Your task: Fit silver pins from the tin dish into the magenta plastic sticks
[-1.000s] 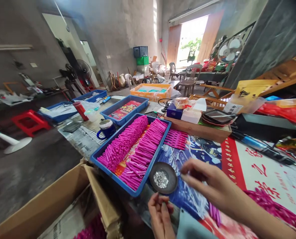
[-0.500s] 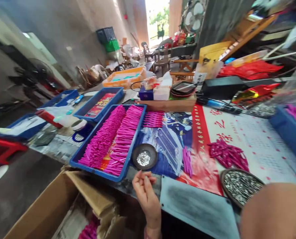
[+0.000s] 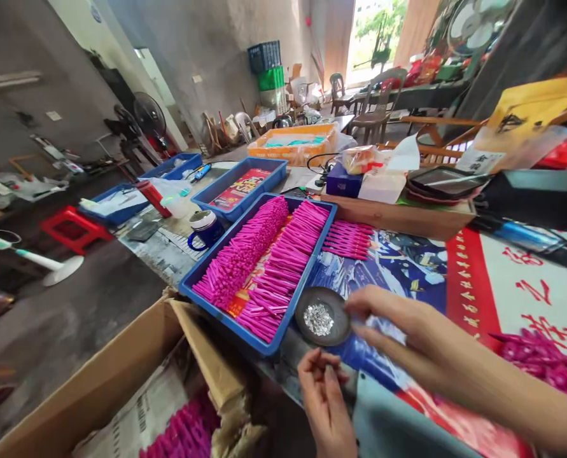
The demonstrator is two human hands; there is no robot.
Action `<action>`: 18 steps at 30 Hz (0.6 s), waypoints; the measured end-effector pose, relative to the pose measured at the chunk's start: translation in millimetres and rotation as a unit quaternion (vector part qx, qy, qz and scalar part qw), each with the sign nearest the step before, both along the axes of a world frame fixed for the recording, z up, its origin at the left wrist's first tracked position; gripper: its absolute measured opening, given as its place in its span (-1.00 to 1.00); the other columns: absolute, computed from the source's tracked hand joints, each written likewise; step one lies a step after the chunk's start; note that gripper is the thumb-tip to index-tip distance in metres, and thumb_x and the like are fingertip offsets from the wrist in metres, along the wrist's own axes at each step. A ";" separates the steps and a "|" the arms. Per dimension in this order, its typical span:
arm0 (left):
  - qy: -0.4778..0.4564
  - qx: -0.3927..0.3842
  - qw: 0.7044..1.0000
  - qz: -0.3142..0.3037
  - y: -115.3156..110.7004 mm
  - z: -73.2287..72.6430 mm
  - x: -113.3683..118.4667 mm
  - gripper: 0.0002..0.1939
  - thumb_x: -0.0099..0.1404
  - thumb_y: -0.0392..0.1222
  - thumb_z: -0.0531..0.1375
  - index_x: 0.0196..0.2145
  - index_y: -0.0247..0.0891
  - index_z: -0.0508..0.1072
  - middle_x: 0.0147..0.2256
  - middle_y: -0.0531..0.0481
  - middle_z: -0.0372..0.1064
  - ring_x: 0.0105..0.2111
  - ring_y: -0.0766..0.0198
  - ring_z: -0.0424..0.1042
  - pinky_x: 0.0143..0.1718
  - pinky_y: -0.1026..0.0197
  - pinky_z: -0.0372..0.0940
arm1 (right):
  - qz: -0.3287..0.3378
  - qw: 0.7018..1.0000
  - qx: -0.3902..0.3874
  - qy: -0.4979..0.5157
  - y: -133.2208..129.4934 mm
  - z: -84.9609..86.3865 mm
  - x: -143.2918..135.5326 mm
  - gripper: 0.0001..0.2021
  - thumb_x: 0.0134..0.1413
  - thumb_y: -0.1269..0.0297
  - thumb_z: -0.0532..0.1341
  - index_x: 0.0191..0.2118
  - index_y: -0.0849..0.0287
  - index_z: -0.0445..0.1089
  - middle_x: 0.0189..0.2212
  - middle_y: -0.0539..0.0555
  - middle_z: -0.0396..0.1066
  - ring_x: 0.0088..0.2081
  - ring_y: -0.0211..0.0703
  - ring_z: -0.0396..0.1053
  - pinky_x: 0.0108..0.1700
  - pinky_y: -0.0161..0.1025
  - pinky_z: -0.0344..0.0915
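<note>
My left hand [image 3: 326,397] is palm up at the table's front edge, just below a dark round dish [image 3: 335,327]. Its fingers curl in toward the thumb, and whatever they may hold is hidden. Small silvery metal pieces [image 3: 318,319] lie in the dish. My right hand [image 3: 400,321] reaches in from the right, its blurred fingertips by the dish's right rim. I cannot make out whether anything is in them. To the left stands a blue tray [image 3: 268,348] with two long stacks of slim pink plastic pieces [image 3: 287,270].
More pink pieces lie in a row [image 3: 347,239] behind the dish and in a heap [image 3: 545,362] at right. An open cardboard box [image 3: 121,356] stands in front. A lidded blue mug [image 3: 205,230], another blue tray [image 3: 239,213] and a wooden ledge [image 3: 402,216] are farther back.
My right hand has come in from the right to the dish. My left hand keeps its curled pose below the dish. The view has turned toward the left.
</note>
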State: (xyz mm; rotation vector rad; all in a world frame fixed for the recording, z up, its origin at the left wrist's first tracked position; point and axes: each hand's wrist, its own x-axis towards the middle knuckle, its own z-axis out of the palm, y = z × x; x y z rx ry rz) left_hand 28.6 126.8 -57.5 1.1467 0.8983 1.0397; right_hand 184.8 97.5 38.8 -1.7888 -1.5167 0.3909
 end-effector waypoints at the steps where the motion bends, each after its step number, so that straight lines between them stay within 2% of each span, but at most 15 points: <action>1: -0.004 -0.010 1.000 0.001 -0.2 -1.6 0.4 -0.67 0.35 0.02 0.07 -0.06 -0.24 0.31 -0.28 -0.10 0.41 -0.40 0.30 0.40 -0.32 0.23 0.33 | -0.024 0.999 -0.020 -0.021 7.9 -2.9 20.3 -0.80 0.23 0.35 0.08 -0.07 0.11 0.34 -0.17 0.17 0.48 -0.13 0.00 0.46 -0.10 -0.07 0.44; 2: -0.007 -0.020 1.000 0.003 -0.1 -3.5 0.9 -0.67 0.34 0.01 0.08 -0.06 -0.24 0.31 -0.28 -0.08 0.41 -0.40 0.31 0.40 -0.31 0.24 0.33 | -0.055 0.994 -0.069 -0.066 18.8 -9.8 37.4 -0.81 0.20 0.38 0.07 -0.11 0.15 0.36 -0.17 0.17 0.48 -0.12 -0.02 0.46 -0.05 -0.09 0.41; 4: -0.011 -0.038 0.999 0.007 0.7 -7.9 1.8 -0.67 0.32 0.01 0.11 -0.06 -0.24 0.30 -0.28 -0.06 0.41 -0.41 0.31 0.39 -0.31 0.25 0.33 | -0.087 0.987 -0.102 -0.092 45.4 -31.1 61.8 -0.79 0.17 0.44 0.08 -0.11 0.24 0.38 -0.12 0.25 0.47 -0.08 0.01 0.43 0.02 -0.06 0.34; 6: -0.014 -0.051 0.998 0.015 1.9 -11.6 2.6 -0.66 0.31 0.02 0.13 -0.07 -0.24 0.31 -0.29 -0.07 0.41 -0.43 0.31 0.39 -0.33 0.25 0.33 | -0.104 0.981 -0.125 -0.106 71.0 -53.0 75.0 -0.78 0.16 0.47 0.10 -0.09 0.29 0.38 -0.11 0.28 0.47 -0.06 0.00 0.42 0.04 -0.07 0.31; 8: -0.015 -0.059 0.998 0.020 2.7 -13.6 3.5 -0.64 0.29 0.04 0.14 -0.07 -0.24 0.31 -0.30 -0.07 0.42 -0.44 0.31 0.38 -0.35 0.25 0.33 | -0.121 0.976 -0.142 -0.114 90.0 -67.1 81.2 -0.80 0.16 0.48 0.14 -0.09 0.30 0.38 -0.11 0.24 0.47 -0.06 -0.02 0.41 0.04 -0.07 0.31; 10: -0.016 -0.062 0.998 0.024 3.2 -13.5 4.4 -0.63 0.28 0.05 0.15 -0.08 -0.23 0.31 -0.31 -0.07 0.42 -0.46 0.31 0.37 -0.37 0.25 0.33 | -0.138 0.971 -0.154 -0.119 101.1 -72.2 84.6 -0.83 0.19 0.43 0.18 -0.11 0.29 0.38 -0.12 0.18 0.46 -0.06 -0.05 0.40 0.03 -0.03 0.31; 14: -0.019 -0.061 0.997 0.035 4.1 -11.9 5.8 -0.61 0.26 0.08 0.16 -0.09 -0.23 0.31 -0.33 -0.06 0.42 -0.47 0.31 0.37 -0.39 0.26 0.33 | -0.162 0.966 -0.165 -0.118 108.8 -71.7 91.0 -0.83 0.23 0.28 0.19 -0.14 0.27 0.40 -0.15 0.12 0.45 -0.11 -0.07 0.41 -0.02 -0.01 0.33; 18: -0.021 -0.061 0.997 0.034 5.1 -14.0 7.7 -0.61 0.25 0.10 0.16 -0.10 -0.23 0.32 -0.33 -0.04 0.41 -0.48 0.32 0.37 -0.40 0.27 0.33 | -0.159 0.971 -0.148 -0.101 106.1 -69.5 88.9 -0.86 0.22 0.34 0.19 -0.14 0.27 0.39 -0.14 0.12 0.45 -0.08 -0.06 0.41 0.01 0.01 0.32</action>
